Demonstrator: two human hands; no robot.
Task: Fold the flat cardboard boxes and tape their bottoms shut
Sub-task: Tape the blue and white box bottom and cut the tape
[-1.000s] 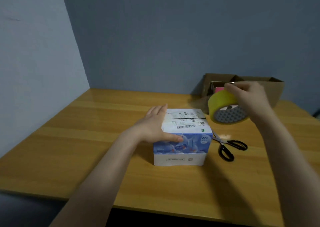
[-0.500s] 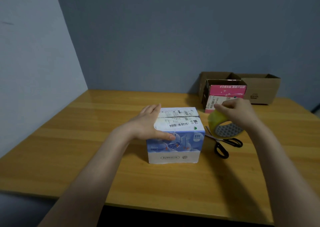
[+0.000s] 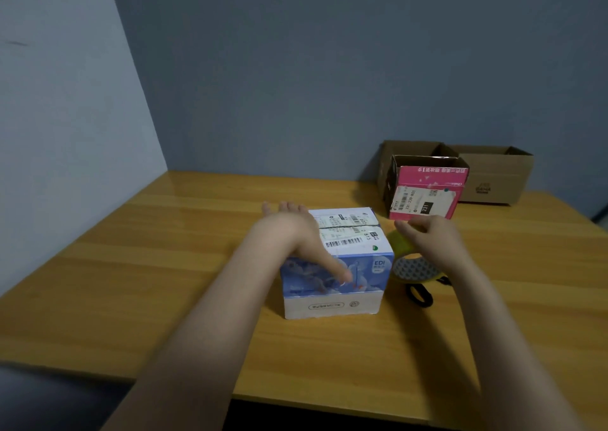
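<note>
A blue-and-white printed cardboard box (image 3: 358, 259) stands on the wooden table (image 3: 131, 292), its two top flaps folded together with a seam between them. My left hand (image 3: 296, 233) lies flat on the box's left top edge, thumb down over the front face. Just right of the box, my right hand (image 3: 431, 236) grips a roll of yellow tape (image 3: 411, 264), held low near the table. Black scissors (image 3: 419, 294) lie under the roll, mostly hidden.
At the back right stand a pink box (image 3: 427, 188) with a shipping label and two open brown cardboard boxes (image 3: 493, 177), close to the blue wall. The table's near edge runs below my forearms.
My right hand has brought the tape roll down from in front of the back boxes to beside the blue box. My left hand has stayed on the box top.
</note>
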